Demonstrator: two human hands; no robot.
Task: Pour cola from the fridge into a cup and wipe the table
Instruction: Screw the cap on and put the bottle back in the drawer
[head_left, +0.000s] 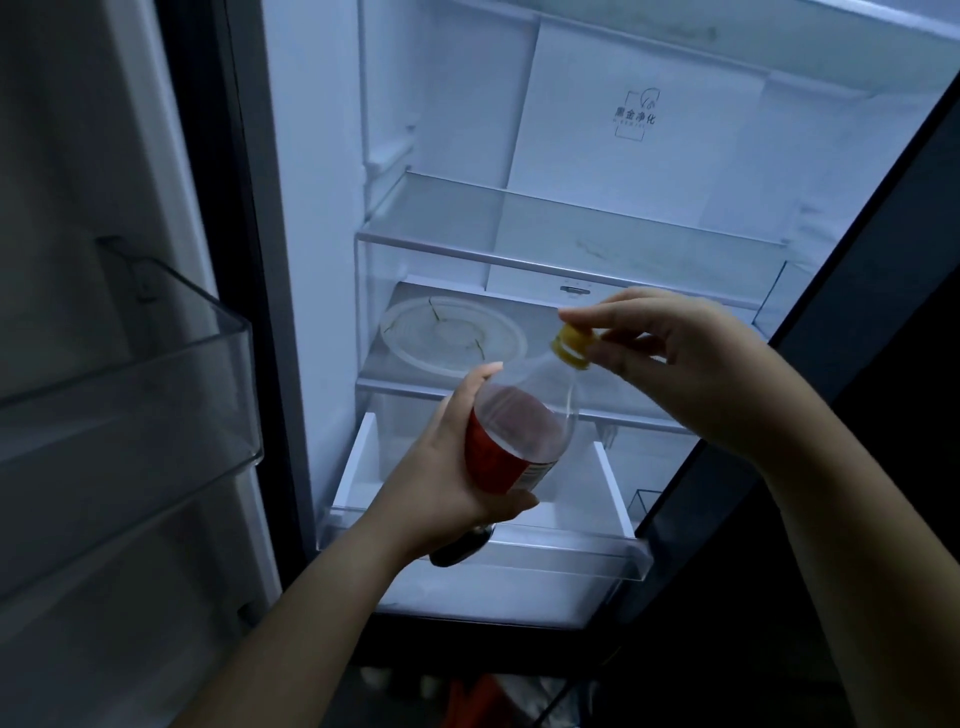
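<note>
Left hand (457, 478) wrapped round cola bottle (519, 431), right hand (691, 364) pinching yellow cap (728, 347); tilted btl w/ loosened cap could spill into fridge (571, 218)

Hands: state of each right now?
Left hand: closed around the cola bottle, at its red label.
Right hand: fingers pinching the bottle's yellow cap.

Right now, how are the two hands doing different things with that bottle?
The left hand wraps around the bottle at its red label, carrying it tilted; the right hand only pinches the yellow cap with its fingers. The left sits low, the right higher. Both touch the same bottle in front of the open fridge.
</note>
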